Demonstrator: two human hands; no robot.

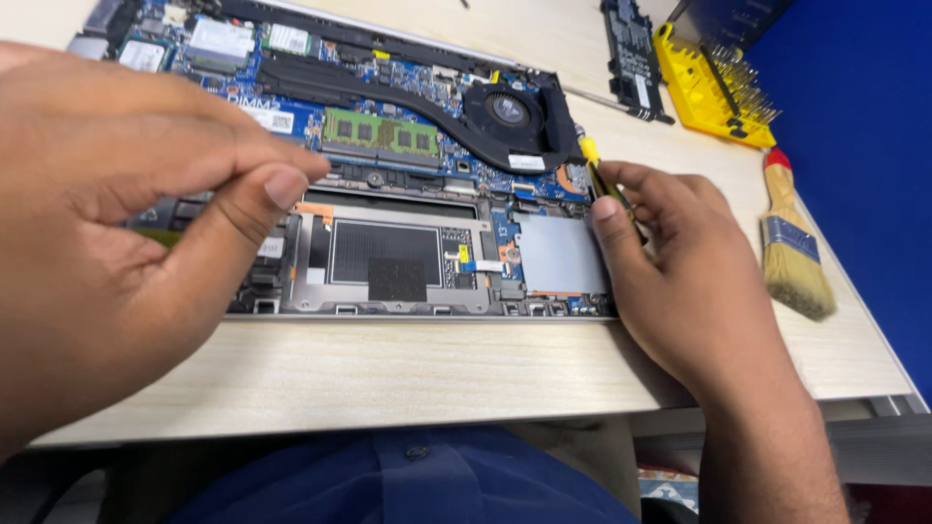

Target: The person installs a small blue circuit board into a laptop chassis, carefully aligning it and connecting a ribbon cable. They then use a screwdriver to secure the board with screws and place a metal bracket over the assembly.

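Left hand (116, 243) nearest lens, fingers pinched narrow over opened laptop (408, 194), holding nothing visible. Right hand (680, 281) at laptop's right edge, gripping yellow-tipped screwdriver (597, 170). Brush (794, 243) right of laptop.

No packages, signs or screens here, only labels inside the opened laptop (388, 184). There's a small white rectangular sticker (526, 162) on the black fan housing, a white label (276, 120) on the blue board left of the green memory stick, and another pale one (271, 247) beside the left hand's thumb.
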